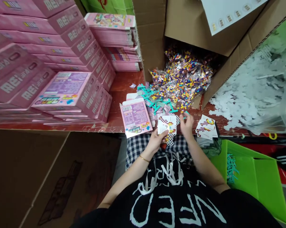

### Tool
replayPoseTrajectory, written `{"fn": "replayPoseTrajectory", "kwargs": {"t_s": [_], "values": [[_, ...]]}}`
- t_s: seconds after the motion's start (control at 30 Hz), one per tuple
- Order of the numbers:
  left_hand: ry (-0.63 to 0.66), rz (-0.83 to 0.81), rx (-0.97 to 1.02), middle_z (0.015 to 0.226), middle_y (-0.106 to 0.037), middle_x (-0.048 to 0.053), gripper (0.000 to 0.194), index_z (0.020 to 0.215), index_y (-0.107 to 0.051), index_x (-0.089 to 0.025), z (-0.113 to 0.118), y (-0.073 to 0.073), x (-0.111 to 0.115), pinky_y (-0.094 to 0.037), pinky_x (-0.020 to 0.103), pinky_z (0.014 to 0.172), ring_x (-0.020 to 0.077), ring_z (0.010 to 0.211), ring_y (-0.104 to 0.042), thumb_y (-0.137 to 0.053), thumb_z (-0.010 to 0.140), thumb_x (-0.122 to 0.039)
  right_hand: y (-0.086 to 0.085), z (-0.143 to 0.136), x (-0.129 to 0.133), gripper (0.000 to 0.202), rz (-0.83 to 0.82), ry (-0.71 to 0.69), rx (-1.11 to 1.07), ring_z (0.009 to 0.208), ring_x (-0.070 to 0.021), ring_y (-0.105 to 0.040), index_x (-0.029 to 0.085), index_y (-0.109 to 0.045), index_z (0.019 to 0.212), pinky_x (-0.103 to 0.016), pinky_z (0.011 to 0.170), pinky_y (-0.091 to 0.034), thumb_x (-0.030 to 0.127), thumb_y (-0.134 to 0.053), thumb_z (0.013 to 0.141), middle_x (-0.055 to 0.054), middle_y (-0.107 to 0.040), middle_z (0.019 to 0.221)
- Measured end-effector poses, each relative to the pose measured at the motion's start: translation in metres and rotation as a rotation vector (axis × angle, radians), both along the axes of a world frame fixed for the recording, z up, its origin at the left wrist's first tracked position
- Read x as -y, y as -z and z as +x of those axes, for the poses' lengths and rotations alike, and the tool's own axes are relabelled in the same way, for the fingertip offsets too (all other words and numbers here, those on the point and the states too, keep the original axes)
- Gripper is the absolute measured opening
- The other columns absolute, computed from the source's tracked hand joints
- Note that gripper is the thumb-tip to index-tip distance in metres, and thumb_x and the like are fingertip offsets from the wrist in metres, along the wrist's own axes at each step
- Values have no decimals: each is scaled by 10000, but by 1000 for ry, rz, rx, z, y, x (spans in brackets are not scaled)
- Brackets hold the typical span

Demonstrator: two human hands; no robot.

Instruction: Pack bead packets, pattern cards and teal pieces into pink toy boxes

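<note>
My left hand [156,140] grips a white printed card [166,124] with a pixel pattern, thumb on top, together with a white lattice piece [170,140] that shows below it. Just right of the card, my right hand [187,124] has its fingers bent near a small teal piece [186,114]; whether it pinches that piece is too small to tell. An opened pink box [136,117] lies flat left of the card. Beyond my hands are teal tools [154,96] and small bags. More pattern cards [206,127] lie at the right on the table edge.
Bags of colourful beads [185,76] spill from a cardboard box [152,38]. Pink boxes [64,88] are stacked at the left, flat cartons [114,31] behind them. White lattice pieces [242,91] heap at the right. A green bin [266,180] with teal pieces stands below the red table [119,85].
</note>
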State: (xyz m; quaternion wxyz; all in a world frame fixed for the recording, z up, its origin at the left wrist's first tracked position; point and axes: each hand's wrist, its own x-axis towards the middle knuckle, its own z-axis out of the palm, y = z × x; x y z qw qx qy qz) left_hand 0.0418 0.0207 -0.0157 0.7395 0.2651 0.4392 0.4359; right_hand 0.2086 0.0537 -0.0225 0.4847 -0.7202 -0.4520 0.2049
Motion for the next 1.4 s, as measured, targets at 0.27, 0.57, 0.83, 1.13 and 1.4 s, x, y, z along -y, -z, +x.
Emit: {"fn": "replayPoseTrajectory", "kwargs": {"t_s": [0.27,0.57,0.83,1.13,1.4], "values": [[-86,-11,-52,738,-681,-17,538,1007,-600,-161,1,6,3,-351,180,438,60,494,-514,-860,569,-334,34,83,-47,284,-226,22,343,905,-259,-560,142,-664,858,-417,871,-439,401,-555,814,-131,-643,914],[-77,-40,-45,841,-725,7,558,1091,-620,-197,0,10,2,-477,231,576,109,605,-609,-845,587,-285,38,85,-49,381,-130,37,259,976,-290,-561,112,-680,963,-460,942,-422,399,-655,715,-160,-617,976],[-39,-23,-34,848,-725,6,584,1164,-604,-207,-6,11,1,-433,200,506,82,548,-567,-823,628,-284,-4,76,-42,367,47,-66,-180,787,-201,-617,171,-646,933,-363,751,-504,491,-643,753,-69,-674,844],[43,-45,39,999,-732,54,544,1238,-582,-199,-12,0,19,-472,228,526,157,697,-659,-701,731,-354,-40,-24,-11,99,71,-700,150,944,-236,-617,225,-703,826,-445,962,-394,306,-701,767,-37,-707,882],[197,284,-52,1114,-693,90,559,1232,-557,-172,-19,-11,34,-491,373,909,223,977,-651,-762,738,-335,-48,0,17,641,-142,-591,37,1015,-291,-620,229,-627,1205,-458,923,-459,456,-805,633,-77,-690,1051]]}}
